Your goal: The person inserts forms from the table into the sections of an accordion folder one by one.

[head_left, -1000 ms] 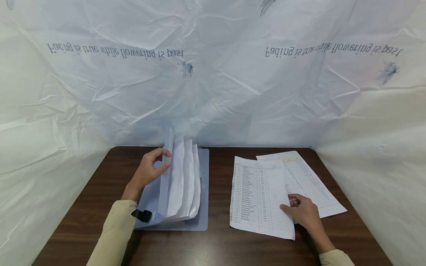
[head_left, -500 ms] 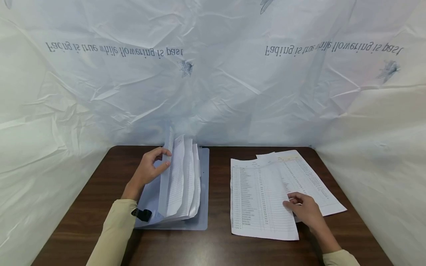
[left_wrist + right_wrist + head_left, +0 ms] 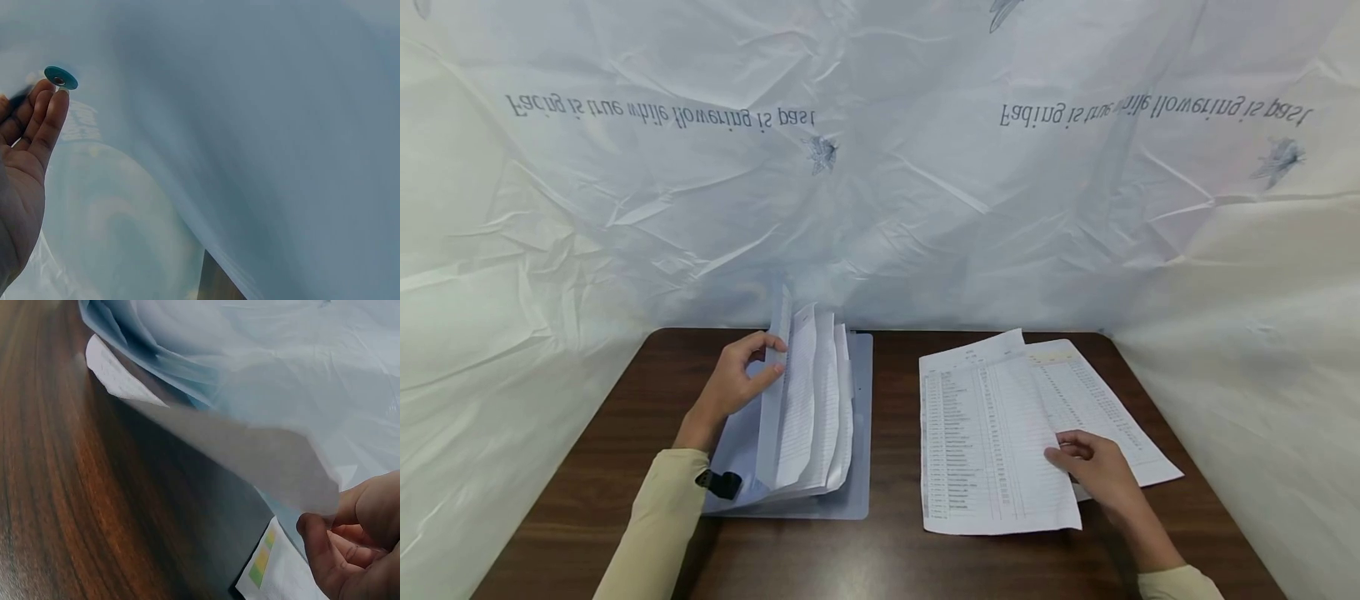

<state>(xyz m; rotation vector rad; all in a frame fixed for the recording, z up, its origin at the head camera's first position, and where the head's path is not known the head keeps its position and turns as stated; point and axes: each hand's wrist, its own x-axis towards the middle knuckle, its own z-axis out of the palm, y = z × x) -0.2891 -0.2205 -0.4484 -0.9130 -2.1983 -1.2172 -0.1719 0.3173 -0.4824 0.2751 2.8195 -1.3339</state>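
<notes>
On the left of the head view lies a blue-grey plastic folder point(image 3: 862, 425) with several printed sheets point(image 3: 797, 425) standing in it. My left hand point(image 3: 733, 379) pinches the folder's raised flap between thumb and fingers. A teal round button point(image 3: 60, 78) shows at the fingertips in the left wrist view. My right hand point(image 3: 1101, 471) pinches the right edge of a printed sheet point(image 3: 988, 442) between thumb and curled fingers. That sheet is lifted and bent, its plain underside showing in the right wrist view. Another printed sheet point(image 3: 1093, 408) lies behind it, partly covered.
A dark brown wooden table point(image 3: 895, 558) carries everything. White sheeting point(image 3: 880, 208) with printed lettering hangs behind and at both sides, close to the table's back edge. A black wrist device point(image 3: 722, 485) sits on the left sleeve.
My right hand has moved slightly right with the printed sheet, whose far right corner now rises higher and covers more of the other sheet. The left hand and folder have stayed put.
</notes>
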